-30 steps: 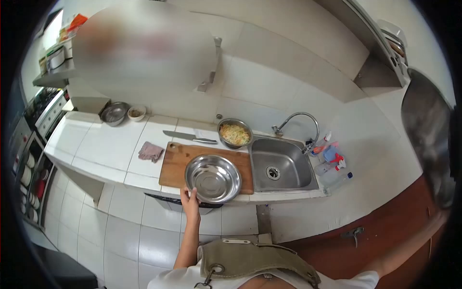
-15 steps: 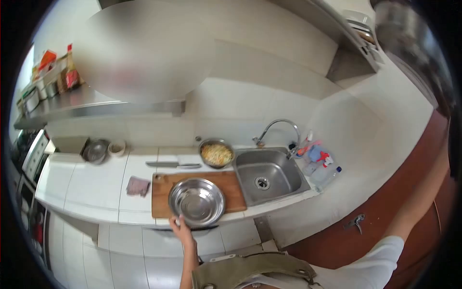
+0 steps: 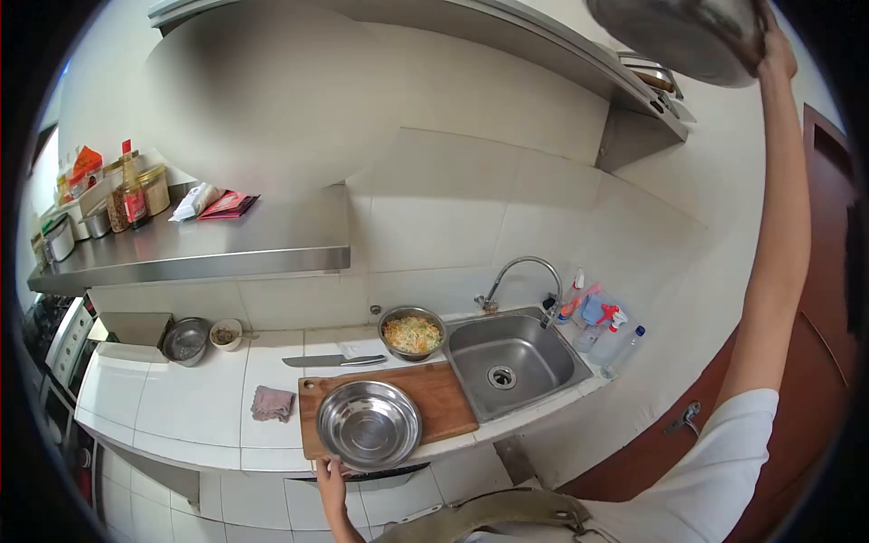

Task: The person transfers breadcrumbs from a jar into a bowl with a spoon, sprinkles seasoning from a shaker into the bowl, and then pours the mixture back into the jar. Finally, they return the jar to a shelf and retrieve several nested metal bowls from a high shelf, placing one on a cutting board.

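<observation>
A shiny steel bowl [image 3: 369,425] rests on a wooden cutting board [image 3: 451,403] at the counter's front. My left hand [image 3: 333,484] is at the bowl's near-left rim, with thumb and finger closed there; part of the grip is hard to make out. High at the upper right, my right hand [image 3: 777,54] grips a second, larger metal bowl [image 3: 692,36] by its edge. That bowl is partly cut off by the view. Behind the board are a knife [image 3: 330,360] and a bowl of shredded vegetables [image 3: 412,333].
A sink [image 3: 516,362] with a curved faucet [image 3: 534,262] lies right of the board. Spray bottles [image 3: 602,330] stand beyond it. A folded cloth [image 3: 272,404] and an empty metal bowl [image 3: 186,341] are on the left. Steel shelves [image 3: 272,240] with bottles and jars hang above.
My right arm has swung upward, bringing the large metal bowl into clearer view at upper right. The view has tilted up, and the steel bowl sits slightly farther left on the board.
</observation>
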